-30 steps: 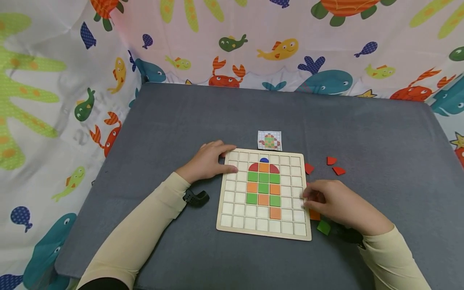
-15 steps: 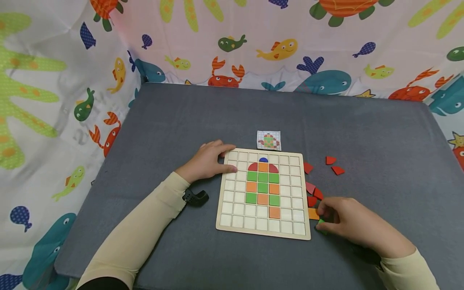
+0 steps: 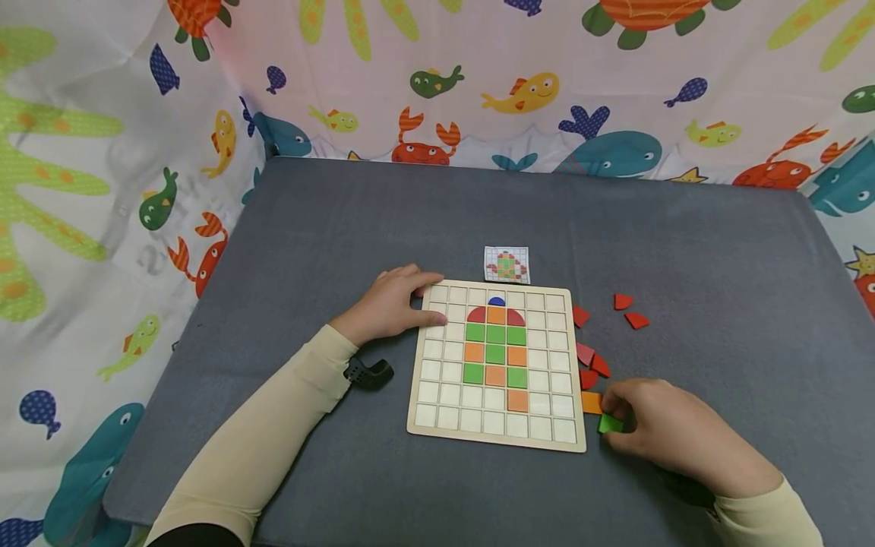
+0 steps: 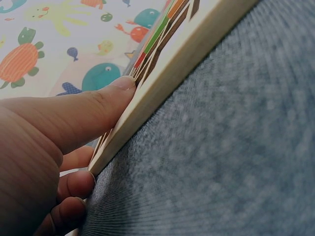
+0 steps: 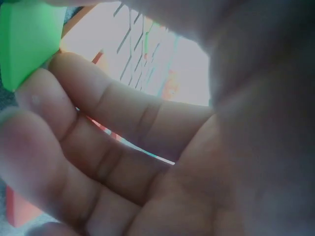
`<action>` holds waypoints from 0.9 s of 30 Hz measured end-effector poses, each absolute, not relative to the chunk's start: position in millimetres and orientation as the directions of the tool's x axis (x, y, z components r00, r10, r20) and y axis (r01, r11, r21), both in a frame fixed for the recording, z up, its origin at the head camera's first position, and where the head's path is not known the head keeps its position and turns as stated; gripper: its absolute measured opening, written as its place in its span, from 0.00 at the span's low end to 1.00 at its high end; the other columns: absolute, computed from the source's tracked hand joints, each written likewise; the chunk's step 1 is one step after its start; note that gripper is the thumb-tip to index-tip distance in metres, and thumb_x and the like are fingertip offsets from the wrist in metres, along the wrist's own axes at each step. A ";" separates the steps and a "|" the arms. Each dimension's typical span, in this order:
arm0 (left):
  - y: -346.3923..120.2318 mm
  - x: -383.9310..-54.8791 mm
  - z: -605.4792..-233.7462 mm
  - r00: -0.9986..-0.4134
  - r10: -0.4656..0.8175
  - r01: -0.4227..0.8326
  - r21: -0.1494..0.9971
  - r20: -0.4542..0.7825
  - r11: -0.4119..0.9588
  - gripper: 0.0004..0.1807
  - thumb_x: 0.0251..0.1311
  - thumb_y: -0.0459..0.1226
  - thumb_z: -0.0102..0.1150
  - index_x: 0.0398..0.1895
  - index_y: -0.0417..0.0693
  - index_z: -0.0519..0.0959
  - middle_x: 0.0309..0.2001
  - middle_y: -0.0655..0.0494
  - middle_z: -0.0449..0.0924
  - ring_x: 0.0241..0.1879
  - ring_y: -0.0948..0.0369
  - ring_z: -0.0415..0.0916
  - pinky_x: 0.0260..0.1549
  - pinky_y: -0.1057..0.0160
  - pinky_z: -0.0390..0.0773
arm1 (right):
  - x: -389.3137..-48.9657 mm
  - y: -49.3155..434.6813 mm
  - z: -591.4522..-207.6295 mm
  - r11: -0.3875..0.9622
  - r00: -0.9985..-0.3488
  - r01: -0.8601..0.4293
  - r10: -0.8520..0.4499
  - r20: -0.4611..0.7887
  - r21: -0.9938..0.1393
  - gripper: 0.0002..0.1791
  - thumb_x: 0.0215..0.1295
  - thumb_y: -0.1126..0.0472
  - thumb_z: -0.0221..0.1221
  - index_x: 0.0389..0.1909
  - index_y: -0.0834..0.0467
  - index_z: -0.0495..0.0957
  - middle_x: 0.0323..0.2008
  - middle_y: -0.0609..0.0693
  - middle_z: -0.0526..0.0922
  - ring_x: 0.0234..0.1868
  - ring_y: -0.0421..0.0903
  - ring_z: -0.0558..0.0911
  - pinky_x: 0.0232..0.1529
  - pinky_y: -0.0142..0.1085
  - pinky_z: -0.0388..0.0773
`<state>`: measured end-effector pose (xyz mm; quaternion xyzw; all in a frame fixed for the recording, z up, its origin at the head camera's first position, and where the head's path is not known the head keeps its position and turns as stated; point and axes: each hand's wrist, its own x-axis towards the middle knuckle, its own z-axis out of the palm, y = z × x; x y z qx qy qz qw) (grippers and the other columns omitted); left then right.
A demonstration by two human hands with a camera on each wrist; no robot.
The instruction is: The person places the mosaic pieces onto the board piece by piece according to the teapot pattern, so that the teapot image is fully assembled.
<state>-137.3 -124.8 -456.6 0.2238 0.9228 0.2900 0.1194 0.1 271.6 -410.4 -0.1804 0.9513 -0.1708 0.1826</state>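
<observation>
A wooden grid board [image 3: 540, 387] lies on the grey table, with green, orange, red and blue tiles in several cells. My left hand [image 3: 393, 304] holds its upper left corner, thumb on the face; in the left wrist view the other fingers of that hand [image 4: 44, 142] curl at the edge of the board [image 4: 152, 98]. Just off the board's lower right side, my right hand [image 3: 673, 425] pinches a green square tile [image 3: 610, 423] between thumb and fingertips. The right wrist view has this green tile [image 5: 29, 44] against the fingertips.
Orange tiles [image 3: 591, 403] lie against the board's right edge, below several red pieces [image 3: 588, 379]. Farther right are two red pieces [image 3: 636, 320]. A small printed pattern card [image 3: 506, 265] lies behind the board. A sea-animal cloth [image 3: 506, 45] hangs behind the table.
My right hand has moved from the board's right edge down and right to the green tile, uncovering red and orange pieces. The left hand stays in place.
</observation>
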 end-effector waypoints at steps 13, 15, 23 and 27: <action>-124.6 -136.7 -455.3 -0.872 0.481 0.344 0.587 -0.089 0.733 0.41 0.60 0.59 0.74 0.74 0.54 0.76 0.37 0.56 0.69 0.36 0.57 0.64 0.46 0.53 0.57 | -6.0 248.4 -395.5 0.837 -0.847 -0.370 -0.483 -0.224 -0.403 0.11 0.50 0.60 0.76 0.33 0.46 0.86 0.26 0.34 0.77 0.27 0.33 0.71 0.30 0.34 0.73; -124.6 -136.6 -455.1 -0.872 0.482 0.346 0.587 -0.087 0.732 0.41 0.60 0.59 0.74 0.74 0.54 0.76 0.37 0.56 0.69 0.36 0.57 0.64 0.46 0.53 0.57 | -7.7 240.4 -394.1 0.828 -0.837 -0.394 -0.502 -0.216 -0.398 0.11 0.50 0.60 0.77 0.34 0.47 0.87 0.26 0.34 0.76 0.27 0.33 0.71 0.30 0.33 0.72; -125.4 -137.3 -456.0 -0.868 0.490 0.358 0.587 -0.076 0.726 0.42 0.59 0.59 0.75 0.74 0.54 0.76 0.37 0.57 0.70 0.36 0.58 0.64 0.45 0.53 0.57 | -17.0 208.0 -389.8 0.803 -0.807 -0.474 -0.560 -0.187 -0.362 0.10 0.50 0.60 0.75 0.32 0.44 0.86 0.30 0.33 0.78 0.28 0.32 0.70 0.28 0.33 0.72; -125.8 -136.9 -455.7 -0.867 0.493 0.360 0.590 -0.075 0.723 0.42 0.60 0.59 0.74 0.74 0.53 0.76 0.37 0.57 0.70 0.36 0.58 0.64 0.45 0.53 0.58 | -21.3 193.7 -391.1 0.763 -0.779 -0.533 -0.611 -0.139 -0.367 0.10 0.50 0.60 0.74 0.32 0.44 0.85 0.31 0.34 0.79 0.28 0.31 0.70 0.28 0.32 0.72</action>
